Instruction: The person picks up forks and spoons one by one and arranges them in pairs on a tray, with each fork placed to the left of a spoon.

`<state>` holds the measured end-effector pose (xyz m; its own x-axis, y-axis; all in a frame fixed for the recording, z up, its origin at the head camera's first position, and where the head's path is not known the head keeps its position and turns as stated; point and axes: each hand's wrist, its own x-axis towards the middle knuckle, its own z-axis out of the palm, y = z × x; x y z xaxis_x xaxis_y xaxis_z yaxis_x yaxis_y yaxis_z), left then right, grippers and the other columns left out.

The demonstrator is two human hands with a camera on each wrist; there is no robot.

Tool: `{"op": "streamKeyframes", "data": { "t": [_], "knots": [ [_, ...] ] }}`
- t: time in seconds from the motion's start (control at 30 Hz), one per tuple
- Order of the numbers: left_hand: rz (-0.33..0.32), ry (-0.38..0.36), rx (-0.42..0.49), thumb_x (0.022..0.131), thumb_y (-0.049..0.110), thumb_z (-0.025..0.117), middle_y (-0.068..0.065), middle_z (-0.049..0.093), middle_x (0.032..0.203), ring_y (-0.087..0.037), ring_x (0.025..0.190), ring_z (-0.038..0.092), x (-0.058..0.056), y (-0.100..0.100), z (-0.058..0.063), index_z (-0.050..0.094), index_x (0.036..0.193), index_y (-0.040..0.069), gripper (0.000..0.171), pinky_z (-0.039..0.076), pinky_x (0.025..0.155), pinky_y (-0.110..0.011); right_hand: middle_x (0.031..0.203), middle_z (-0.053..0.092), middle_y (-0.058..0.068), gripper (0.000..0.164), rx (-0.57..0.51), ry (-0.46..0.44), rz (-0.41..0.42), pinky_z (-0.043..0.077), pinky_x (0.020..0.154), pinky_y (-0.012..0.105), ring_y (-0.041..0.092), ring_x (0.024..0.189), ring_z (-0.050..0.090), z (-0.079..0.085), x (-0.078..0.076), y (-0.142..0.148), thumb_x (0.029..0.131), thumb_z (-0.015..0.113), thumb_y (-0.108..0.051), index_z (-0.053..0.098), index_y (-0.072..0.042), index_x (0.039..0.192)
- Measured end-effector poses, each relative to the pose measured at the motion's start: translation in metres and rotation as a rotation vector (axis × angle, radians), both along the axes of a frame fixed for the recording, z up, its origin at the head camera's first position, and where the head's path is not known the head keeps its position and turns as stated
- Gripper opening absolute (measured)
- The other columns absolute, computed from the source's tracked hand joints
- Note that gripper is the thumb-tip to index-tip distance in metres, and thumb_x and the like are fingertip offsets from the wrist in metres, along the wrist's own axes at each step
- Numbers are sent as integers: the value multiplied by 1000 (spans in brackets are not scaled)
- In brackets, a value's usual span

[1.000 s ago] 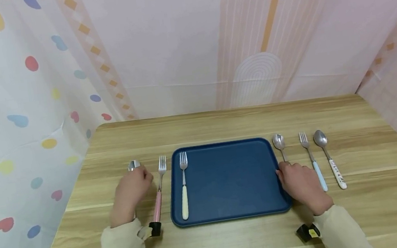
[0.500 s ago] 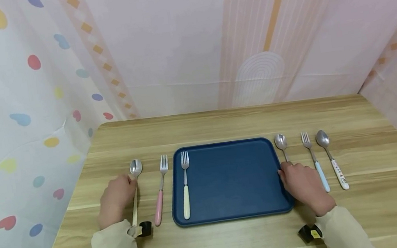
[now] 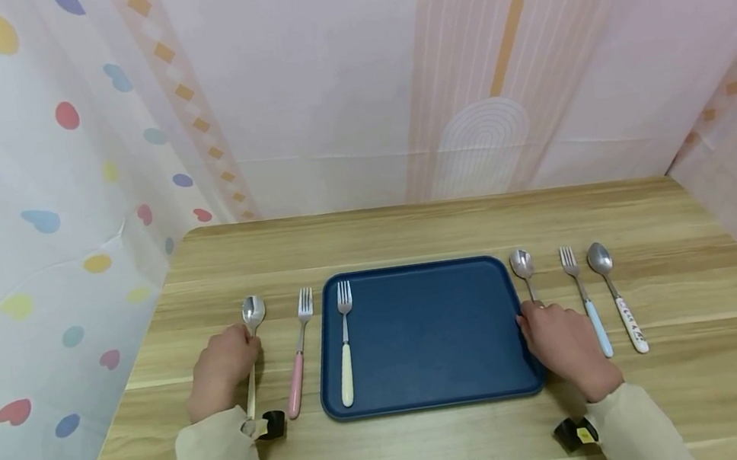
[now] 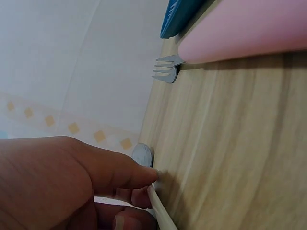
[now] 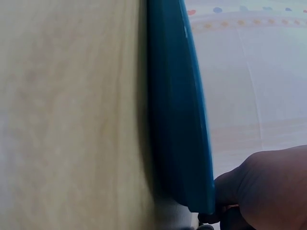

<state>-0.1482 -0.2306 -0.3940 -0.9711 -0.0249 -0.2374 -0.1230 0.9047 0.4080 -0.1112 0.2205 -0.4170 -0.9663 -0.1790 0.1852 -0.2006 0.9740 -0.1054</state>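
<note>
My left hand (image 3: 223,367) pinches a spoon (image 3: 253,311) near its neck, between thumb and fingertips. The spoon lies at the far left, and its pale handle (image 4: 162,211) runs back under the wrist in the left wrist view. Just right of it lies a pink-handled fork (image 3: 296,384). A dark blue tray (image 3: 437,337) occupies the middle, with a cream-handled fork (image 3: 346,375) along its left side. At the tray's right edge, my right hand (image 3: 565,344) grips the rim (image 5: 204,143); its fingers are partly hidden. The same hand covers the handle of another spoon (image 3: 521,263).
To the right of my right hand lie a blue-handled fork (image 3: 596,325) and a spoon with a patterned white handle (image 3: 631,324). Everything sits on a wooden table (image 3: 424,231). A patterned curtain (image 3: 324,90) hangs behind the table and along its sides.
My left hand has shifted left and back, uncovering the left spoon's bowl, and its fingers have come onto the spoon's neck. The right hand keeps its place at the tray.
</note>
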Motion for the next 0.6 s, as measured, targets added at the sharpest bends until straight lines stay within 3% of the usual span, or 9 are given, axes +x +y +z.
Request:
{"op": "streamKeyframes", "data": {
  "t": [0.6],
  "knots": [
    [-36, 95, -14, 87, 12, 43, -4, 39, 57, -17, 50, 39, -3, -2, -5, 44, 66, 7, 22, 33, 44, -30, 49, 42, 3, 23, 7, 6, 3, 30, 33, 31, 18, 38, 39, 0, 1, 0, 88, 58, -17, 50, -8, 69]
  ]
}}
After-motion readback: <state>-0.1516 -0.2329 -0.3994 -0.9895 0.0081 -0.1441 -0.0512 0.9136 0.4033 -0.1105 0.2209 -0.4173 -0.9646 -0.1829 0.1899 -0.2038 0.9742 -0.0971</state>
